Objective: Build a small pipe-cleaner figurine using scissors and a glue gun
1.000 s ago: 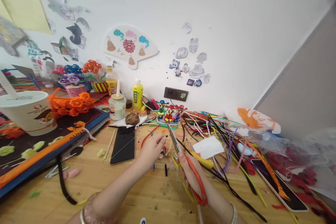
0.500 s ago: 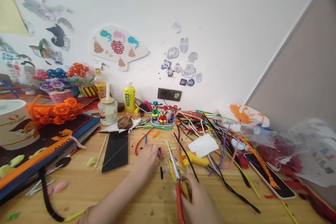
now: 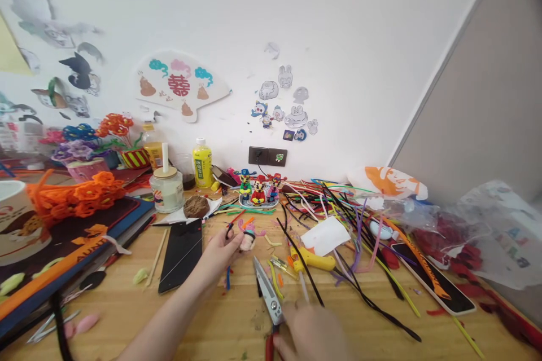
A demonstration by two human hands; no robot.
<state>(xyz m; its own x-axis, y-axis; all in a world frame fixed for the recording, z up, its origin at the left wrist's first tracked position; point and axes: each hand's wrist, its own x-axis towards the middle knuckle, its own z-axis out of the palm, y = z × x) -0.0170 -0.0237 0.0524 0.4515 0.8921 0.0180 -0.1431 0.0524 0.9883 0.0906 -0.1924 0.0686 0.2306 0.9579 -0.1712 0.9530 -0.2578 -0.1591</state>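
My left hand [image 3: 220, 251] is closed, its thumb and fingertips pinching a small figure [image 3: 248, 240] with a pink top, a black band and a cream lower part. A thin dark and red strip shows by its fingertips. My right hand [image 3: 315, 330], blurred by motion, is closed around the red handles of a pair of scissors [image 3: 267, 292]. Their silver blades point forward and left, looking closed or nearly so, below the figure and apart from it. Just right of the blades lies a yellow glue gun [image 3: 315, 260].
Three finished figures [image 3: 258, 190] stand on a small tray at the back. Pipe cleaners [image 3: 359, 237] are heaped on the right beside a white paper piece [image 3: 325, 236]. A black phone [image 3: 181, 256] lies left of my left hand; a cup [image 3: 19, 225] stands far left.
My left hand has moved left and lifted the small figure into view. The scissors have shifted left and toward me with my right hand. The camera view has turned slightly right.
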